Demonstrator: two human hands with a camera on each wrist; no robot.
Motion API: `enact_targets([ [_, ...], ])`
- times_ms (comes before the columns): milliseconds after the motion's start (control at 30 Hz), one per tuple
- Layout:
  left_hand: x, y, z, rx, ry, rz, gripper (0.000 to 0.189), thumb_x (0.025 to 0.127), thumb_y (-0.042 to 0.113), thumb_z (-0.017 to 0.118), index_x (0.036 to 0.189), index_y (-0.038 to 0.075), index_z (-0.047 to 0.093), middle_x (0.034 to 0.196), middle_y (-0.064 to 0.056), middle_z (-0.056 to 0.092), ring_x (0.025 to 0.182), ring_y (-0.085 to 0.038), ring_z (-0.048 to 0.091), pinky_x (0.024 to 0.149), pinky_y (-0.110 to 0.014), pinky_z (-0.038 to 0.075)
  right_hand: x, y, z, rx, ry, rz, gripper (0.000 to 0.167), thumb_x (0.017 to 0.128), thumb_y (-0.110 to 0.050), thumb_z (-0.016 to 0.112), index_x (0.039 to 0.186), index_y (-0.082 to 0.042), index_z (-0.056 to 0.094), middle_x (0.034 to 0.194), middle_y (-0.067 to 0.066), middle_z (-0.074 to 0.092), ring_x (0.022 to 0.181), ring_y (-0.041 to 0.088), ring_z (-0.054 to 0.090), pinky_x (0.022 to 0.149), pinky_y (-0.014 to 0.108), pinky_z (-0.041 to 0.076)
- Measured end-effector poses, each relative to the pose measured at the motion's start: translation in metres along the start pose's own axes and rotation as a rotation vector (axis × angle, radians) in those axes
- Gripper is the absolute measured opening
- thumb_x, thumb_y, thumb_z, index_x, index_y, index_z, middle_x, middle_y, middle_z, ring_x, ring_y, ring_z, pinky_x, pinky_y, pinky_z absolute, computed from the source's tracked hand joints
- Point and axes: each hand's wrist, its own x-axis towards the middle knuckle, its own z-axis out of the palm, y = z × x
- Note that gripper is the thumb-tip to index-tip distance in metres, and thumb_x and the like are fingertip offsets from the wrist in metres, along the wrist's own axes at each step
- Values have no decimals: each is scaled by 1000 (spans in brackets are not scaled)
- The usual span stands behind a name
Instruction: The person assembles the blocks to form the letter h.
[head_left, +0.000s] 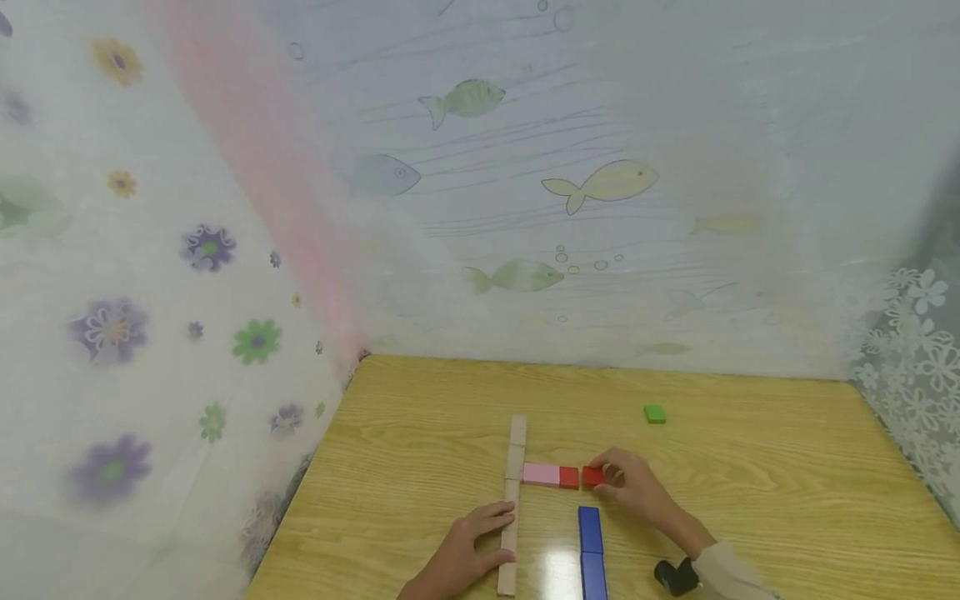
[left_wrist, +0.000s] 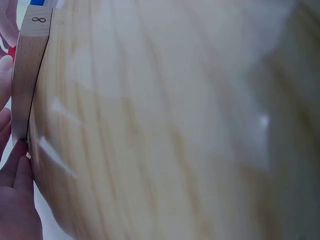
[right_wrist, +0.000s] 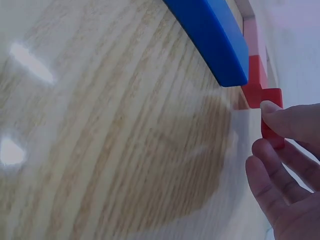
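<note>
A column of plain wooden blocks [head_left: 508,517] runs away from me on the table; in the left wrist view its wooden block [left_wrist: 30,70] shows a figure 8 on the end. My left hand [head_left: 468,550] touches the near part of this column with extended fingertips and thumb. From its right side, a pink block [head_left: 541,474] and a red block [head_left: 568,477] extend in a row. My right hand [head_left: 633,487] pinches a second red block [head_left: 591,476] between thumb and fingers. In the head view a narrow gap separates the two red blocks. Blue blocks [head_left: 591,533] lie end to end nearer me.
A small green block [head_left: 655,414] lies farther back on the wood-grain table [head_left: 750,467]. Near my right sleeve [head_left: 727,571] is a black object [head_left: 677,577]. Behind the table hangs a sheet with fish drawings [head_left: 615,179], and a flowered sheet [head_left: 112,333] hangs at the left.
</note>
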Motion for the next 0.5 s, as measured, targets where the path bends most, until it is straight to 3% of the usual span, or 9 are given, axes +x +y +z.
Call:
enact_targets([
  [500, -1, -5, 3, 42, 15, 44, 51, 86, 33, 68, 130, 7, 58, 138, -4, 50, 125, -27, 48, 100, -40, 43, -2, 4, 14, 35, -9, 31, 28, 74, -1, 77, 100, -2, 65, 85, 4, 65, 71, 9, 57, 62, 24, 50],
])
